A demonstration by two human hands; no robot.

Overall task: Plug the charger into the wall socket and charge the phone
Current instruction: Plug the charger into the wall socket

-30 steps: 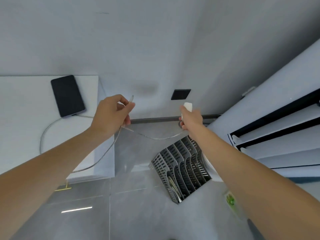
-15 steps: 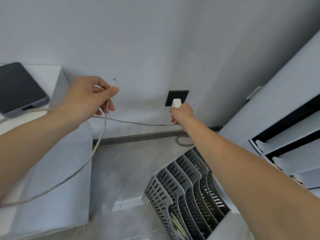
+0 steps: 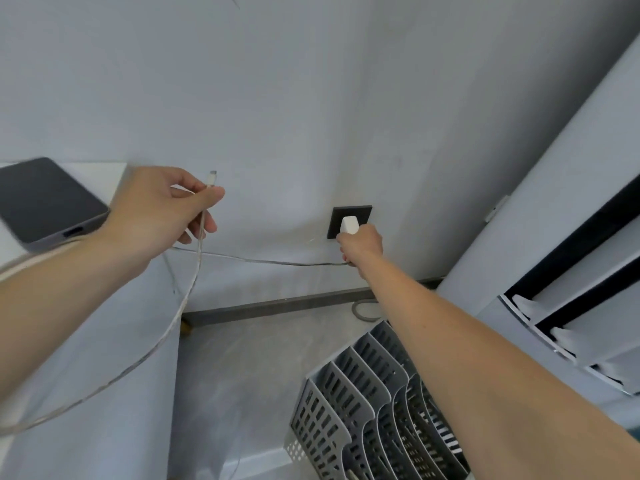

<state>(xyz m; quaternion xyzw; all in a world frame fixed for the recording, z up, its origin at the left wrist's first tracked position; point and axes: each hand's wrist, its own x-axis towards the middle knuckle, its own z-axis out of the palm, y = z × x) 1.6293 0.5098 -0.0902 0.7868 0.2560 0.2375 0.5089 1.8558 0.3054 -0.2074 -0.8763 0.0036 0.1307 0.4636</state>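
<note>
A black wall socket [image 3: 360, 213] sits low on the grey wall. The white charger [image 3: 349, 225] is pressed against its face, gripped by my right hand [image 3: 362, 244]. Whether its pins are fully in cannot be told. My left hand [image 3: 162, 210] pinches the pale cable [image 3: 166, 336] just below its free connector tip [image 3: 212, 176], which points up. The cable runs from my left hand across to the charger and also hangs in a loop down to the left. The dark phone [image 3: 41, 197] lies face up on a white cabinet [image 3: 114, 393] at the far left.
A grey slotted file rack [image 3: 356, 403] stands on the floor under my right forearm. A white unit with black slots [image 3: 571, 258] fills the right side. A dark skirting strip [image 3: 277, 304] runs along the wall base, with a grey cable loop [image 3: 362, 311] beside it.
My right hand has moved the charger up and forward from below the socket onto its face. My left hand kept hold of the cable end and shifted slightly right. The view has moved closer to the wall.
</note>
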